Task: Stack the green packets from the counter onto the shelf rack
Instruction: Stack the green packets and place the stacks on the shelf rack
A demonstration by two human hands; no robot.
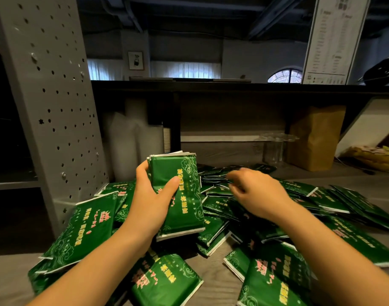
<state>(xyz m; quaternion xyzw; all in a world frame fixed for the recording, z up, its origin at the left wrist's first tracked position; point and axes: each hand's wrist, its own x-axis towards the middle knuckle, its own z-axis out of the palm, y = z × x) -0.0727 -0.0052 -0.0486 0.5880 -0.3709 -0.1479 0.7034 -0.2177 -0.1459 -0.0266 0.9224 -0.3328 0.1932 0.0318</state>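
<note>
Several green packets (pixel 277 281) with gold and pink print lie in a loose heap across the grey counter (pixel 211 268). My left hand (pixel 151 199) grips a small upright stack of green packets (pixel 184 208) above the heap, thumb across the front. My right hand (pixel 255 191) hovers over the middle of the heap, blurred, palm down with fingers curled; whether it touches a packet I cannot tell. The grey perforated shelf rack (pixel 56 102) stands at the left, its dark shelves beside my left arm.
Stacked translucent plastic cups (pixel 131 146) stand behind the heap next to the rack. A clear cup (pixel 274 151), a brown paper bag (pixel 315 138) and a yellow bag (pixel 374 157) sit at the back right. A dark ledge (pixel 233 86) runs overhead.
</note>
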